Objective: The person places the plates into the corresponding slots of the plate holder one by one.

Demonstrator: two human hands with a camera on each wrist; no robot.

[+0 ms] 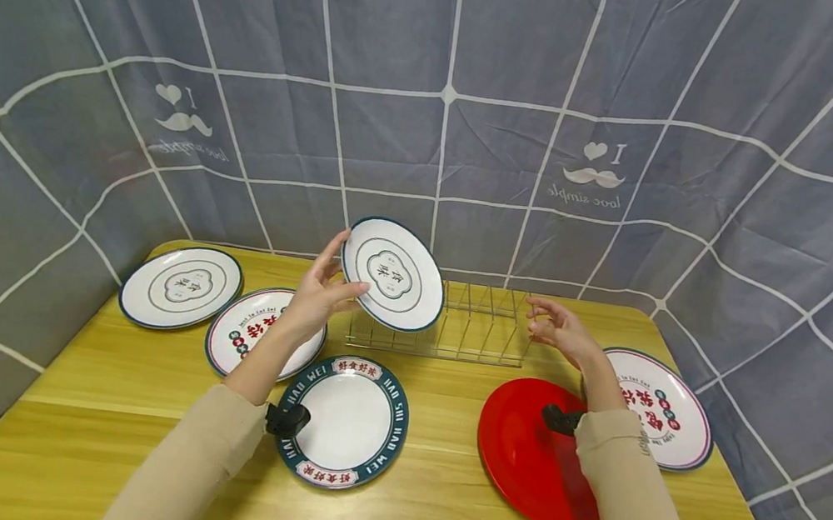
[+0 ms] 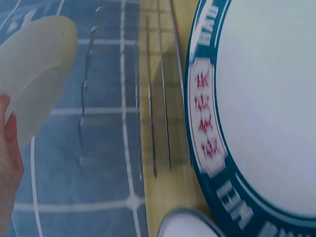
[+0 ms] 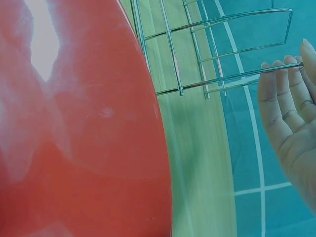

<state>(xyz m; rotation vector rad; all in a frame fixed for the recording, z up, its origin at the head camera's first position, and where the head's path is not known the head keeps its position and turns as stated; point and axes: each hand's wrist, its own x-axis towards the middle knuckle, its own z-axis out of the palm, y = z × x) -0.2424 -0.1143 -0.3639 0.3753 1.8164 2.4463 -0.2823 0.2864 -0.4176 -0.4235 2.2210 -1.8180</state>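
Observation:
My left hand [image 1: 317, 299] grips a white plate [image 1: 414, 289] with a thin blue rim and a dark motif by its left edge, thumb on the face. It is tilted and raised over the left part of a wire dish rack [image 1: 445, 353]. In the left wrist view the pale underside of the plate [image 2: 42, 81] shows beside the fingers. My right hand [image 1: 567, 335] is at the right end of the rack. Seen from the right wrist, thumb and fingers [image 3: 281, 89] pinch the rack's end wire [image 3: 237, 76].
A blue-rimmed plate [image 1: 341, 420] with lettering lies in front, and a red plate [image 1: 529, 455] lies to its right. Two white plates, one plain-patterned [image 1: 150, 289] and one red-lettered [image 1: 232, 334], lie at left. Another red-lettered plate [image 1: 687, 420] is far right. A grey curtain [image 1: 501, 159] hangs behind.

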